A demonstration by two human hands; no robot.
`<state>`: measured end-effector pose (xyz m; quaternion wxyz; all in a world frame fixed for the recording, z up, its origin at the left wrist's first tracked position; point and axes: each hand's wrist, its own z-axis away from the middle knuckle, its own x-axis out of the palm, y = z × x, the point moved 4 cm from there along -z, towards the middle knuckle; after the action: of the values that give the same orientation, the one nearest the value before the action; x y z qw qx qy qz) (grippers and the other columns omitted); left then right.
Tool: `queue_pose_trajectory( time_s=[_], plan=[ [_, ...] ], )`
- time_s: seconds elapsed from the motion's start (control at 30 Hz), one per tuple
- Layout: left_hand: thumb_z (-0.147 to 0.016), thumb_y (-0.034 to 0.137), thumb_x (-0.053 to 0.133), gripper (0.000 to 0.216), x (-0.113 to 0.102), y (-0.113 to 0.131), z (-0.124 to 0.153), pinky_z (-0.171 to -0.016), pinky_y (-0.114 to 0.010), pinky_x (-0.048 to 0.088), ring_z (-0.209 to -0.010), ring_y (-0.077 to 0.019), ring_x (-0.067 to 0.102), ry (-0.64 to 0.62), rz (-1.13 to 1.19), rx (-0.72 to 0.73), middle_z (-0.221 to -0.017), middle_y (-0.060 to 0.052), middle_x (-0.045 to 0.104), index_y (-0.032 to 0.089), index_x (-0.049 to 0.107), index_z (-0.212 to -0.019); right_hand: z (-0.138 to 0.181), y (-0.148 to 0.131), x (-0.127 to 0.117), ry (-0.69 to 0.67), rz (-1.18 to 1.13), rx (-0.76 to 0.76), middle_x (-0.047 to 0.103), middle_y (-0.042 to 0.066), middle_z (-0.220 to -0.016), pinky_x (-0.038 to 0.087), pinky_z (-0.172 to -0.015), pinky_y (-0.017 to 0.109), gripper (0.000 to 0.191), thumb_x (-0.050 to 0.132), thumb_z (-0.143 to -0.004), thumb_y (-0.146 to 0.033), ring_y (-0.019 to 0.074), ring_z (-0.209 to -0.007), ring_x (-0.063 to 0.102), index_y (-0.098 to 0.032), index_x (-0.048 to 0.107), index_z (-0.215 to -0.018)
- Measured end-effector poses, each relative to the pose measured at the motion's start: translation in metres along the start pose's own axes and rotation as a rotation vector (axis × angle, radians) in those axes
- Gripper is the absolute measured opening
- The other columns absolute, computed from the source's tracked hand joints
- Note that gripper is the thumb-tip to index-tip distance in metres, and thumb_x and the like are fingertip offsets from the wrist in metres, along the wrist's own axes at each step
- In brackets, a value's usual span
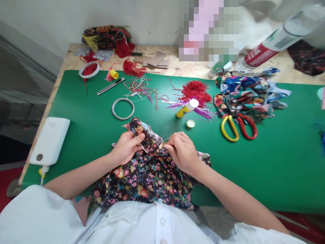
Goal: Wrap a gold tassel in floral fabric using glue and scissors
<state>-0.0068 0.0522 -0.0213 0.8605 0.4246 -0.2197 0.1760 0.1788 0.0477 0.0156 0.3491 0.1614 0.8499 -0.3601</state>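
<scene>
A black floral fabric [152,174] lies bunched at the table's front edge and partly across my lap. My left hand [127,147] grips a folded, raised part of it, the thumb on top and the fingers mostly behind. On the right of that fold, my right hand [184,150] is closed in a pinch at the cloth. A small, shiny gold-coloured piece [161,145] shows at its fingertips, with a thin curved line above; its exact kind is unclear. Just beyond the hands stand a yellow glue stick [183,110] and a small round cap [190,124].
Scissors [235,117] lie on floral scraps [250,98] at right. A wire ring [123,108], a cutter knife [111,86] and red threads [195,91] lie farther back. A white power bank [50,140] is at left, a bottle [276,42] at back right.
</scene>
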Motion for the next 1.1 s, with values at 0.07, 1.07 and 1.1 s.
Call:
queue_pose_trajectory(
  time_s=[0.07,1.07,1.1],
  plan=[
    [-0.057,0.036,0.095,0.039,0.001,0.002,0.000,-0.061,-0.027,0.064,-0.062,-0.0164,0.073,0.015,0.020,0.012,-0.069,-0.003,0.076,0.012,0.072,-0.077,0.001,0.002,0.001,-0.025,-0.003,0.031,0.054,0.001,-0.066,0.041,-0.066,0.031,0.028,0.041,-0.104,-0.020,0.0158,-0.063,0.047,-0.022,0.042,-0.077],
    [-0.069,0.031,0.089,0.029,-0.004,0.005,-0.005,-0.086,-0.036,0.063,-0.072,-0.0167,0.075,0.035,0.096,0.067,-0.077,-0.003,0.078,0.014,0.071,-0.082,-0.006,-0.006,0.002,-0.169,0.025,-0.243,0.064,0.007,-0.076,0.046,-0.072,0.037,0.018,0.056,-0.096,-0.024,0.0201,-0.076,0.055,-0.018,0.057,-0.078],
    [-0.067,0.033,0.090,0.031,-0.003,0.004,-0.005,-0.084,-0.036,0.063,-0.071,-0.0169,0.074,0.030,0.087,0.061,-0.077,-0.004,0.078,0.014,0.071,-0.081,-0.007,-0.005,-0.003,-0.149,-0.021,-0.231,0.065,0.008,-0.078,0.046,-0.071,0.038,0.023,0.050,-0.099,-0.028,0.0202,-0.075,0.056,-0.018,0.057,-0.080]
  ],
)
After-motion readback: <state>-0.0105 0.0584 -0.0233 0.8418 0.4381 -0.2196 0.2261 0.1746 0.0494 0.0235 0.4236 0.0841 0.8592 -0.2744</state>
